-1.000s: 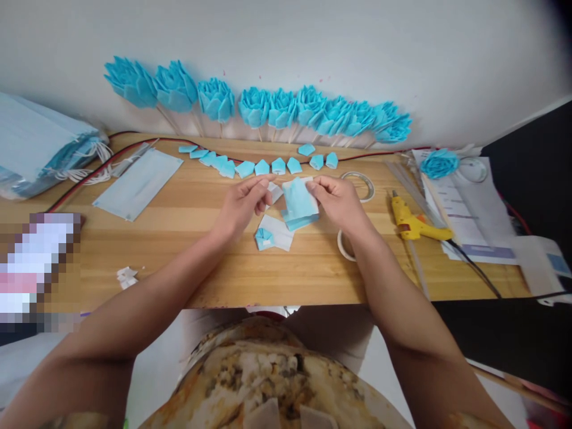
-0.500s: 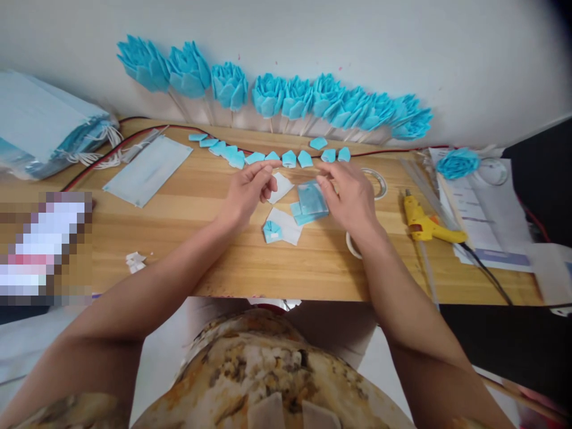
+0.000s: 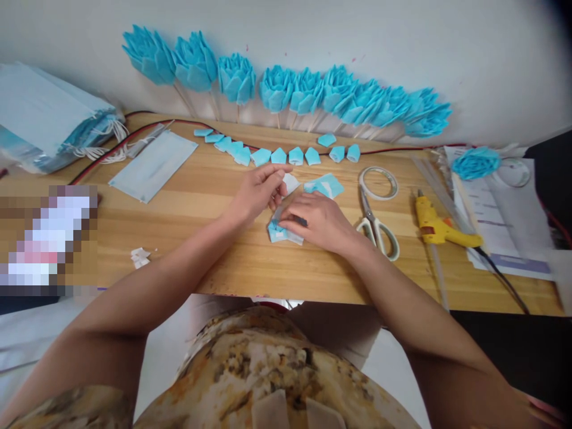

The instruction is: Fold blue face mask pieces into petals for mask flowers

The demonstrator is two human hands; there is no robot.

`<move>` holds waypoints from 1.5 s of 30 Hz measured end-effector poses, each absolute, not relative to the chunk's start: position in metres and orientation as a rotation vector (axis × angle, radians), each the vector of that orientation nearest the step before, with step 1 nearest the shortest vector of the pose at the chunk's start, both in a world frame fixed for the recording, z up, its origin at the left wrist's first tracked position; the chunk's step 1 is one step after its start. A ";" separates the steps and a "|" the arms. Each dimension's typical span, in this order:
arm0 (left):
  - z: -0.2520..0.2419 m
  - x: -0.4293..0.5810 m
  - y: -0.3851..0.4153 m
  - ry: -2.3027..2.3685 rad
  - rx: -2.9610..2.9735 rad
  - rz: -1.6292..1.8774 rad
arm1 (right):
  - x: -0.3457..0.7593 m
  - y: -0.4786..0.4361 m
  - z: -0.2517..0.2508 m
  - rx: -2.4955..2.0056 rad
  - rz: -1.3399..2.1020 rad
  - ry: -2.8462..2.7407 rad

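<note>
My right hand point(image 3: 315, 219) has its fingers closed on a thin, see-through piece of fabric point(image 3: 284, 207), low over the table. Just beneath lies a folded blue petal point(image 3: 277, 233), partly covered by the fingers and fabric. My left hand point(image 3: 259, 189) is beside it with thumb and fingers curled together; whether anything is between them is hidden. Behind the hands lie a white fabric piece point(image 3: 290, 182) and a blue fabric piece point(image 3: 329, 185). A row of folded blue petals point(image 3: 278, 156) stretches along the back of the table.
Blue fabric flowers on sticks point(image 3: 236, 80) lean at the wall. Scissors point(image 3: 378, 232), a tape roll point(image 3: 379, 183) and a yellow glue gun point(image 3: 440, 229) lie right. Left are a flat face mask point(image 3: 154, 167), a mask stack point(image 3: 53, 116), a blurred phone point(image 3: 49, 235) and scraps point(image 3: 140, 257).
My right hand has moved left and nearer to me with a thin fabric piece, away from the blue fabric. The scissors have come into sight. My left hand has barely moved.
</note>
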State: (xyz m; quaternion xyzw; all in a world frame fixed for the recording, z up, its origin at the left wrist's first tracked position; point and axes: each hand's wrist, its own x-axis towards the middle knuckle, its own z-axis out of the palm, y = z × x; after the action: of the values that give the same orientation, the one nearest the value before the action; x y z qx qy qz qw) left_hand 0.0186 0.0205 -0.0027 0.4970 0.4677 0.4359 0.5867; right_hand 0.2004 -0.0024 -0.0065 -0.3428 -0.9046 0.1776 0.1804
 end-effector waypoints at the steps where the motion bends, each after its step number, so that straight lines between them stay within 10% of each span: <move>1: -0.004 0.019 0.020 1.093 1.201 0.968 | 0.200 -0.003 -0.006 -0.962 0.492 -2.570; 33: -0.005 0.016 0.016 1.212 1.935 0.810 | 0.194 -0.001 -0.008 -0.935 0.437 -2.755; 45: -0.008 0.018 0.016 1.176 1.741 0.785 | 0.241 0.013 0.014 -0.834 1.567 -1.592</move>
State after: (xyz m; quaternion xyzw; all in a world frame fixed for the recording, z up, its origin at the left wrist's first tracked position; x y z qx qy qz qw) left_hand 0.0182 0.0155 -0.0079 0.6992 0.4723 0.3154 0.4344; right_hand 0.2409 0.0126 0.0137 -0.3251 -0.6204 0.6107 0.3694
